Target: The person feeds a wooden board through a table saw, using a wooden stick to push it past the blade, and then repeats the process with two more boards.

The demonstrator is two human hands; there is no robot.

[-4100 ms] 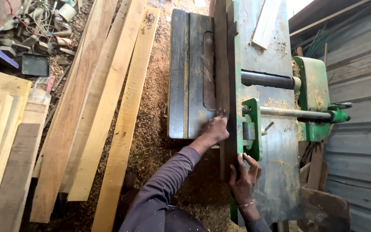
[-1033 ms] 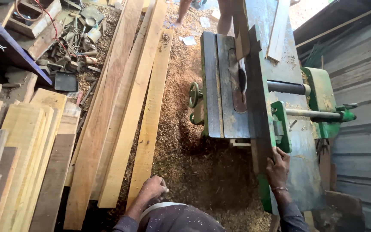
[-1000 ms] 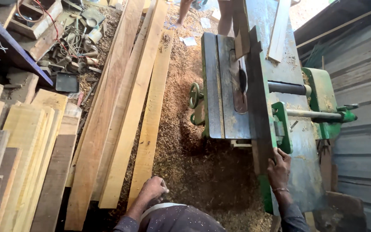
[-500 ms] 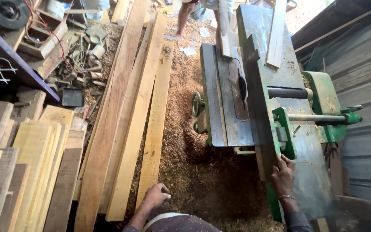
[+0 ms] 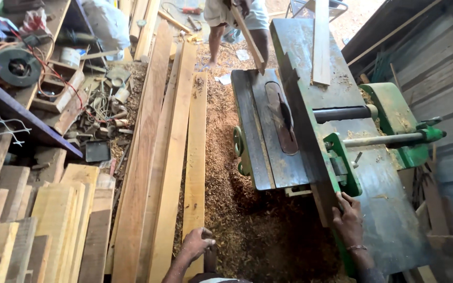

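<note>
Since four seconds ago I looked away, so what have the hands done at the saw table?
The left hand left the saw table and dropped toward the near end of a plank. The right hand stayed on the green fence edge.

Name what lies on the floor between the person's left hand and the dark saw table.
In the head view, only a bed of sawdust lies between the left hand and the saw table; no plank or tool lies there.
</note>
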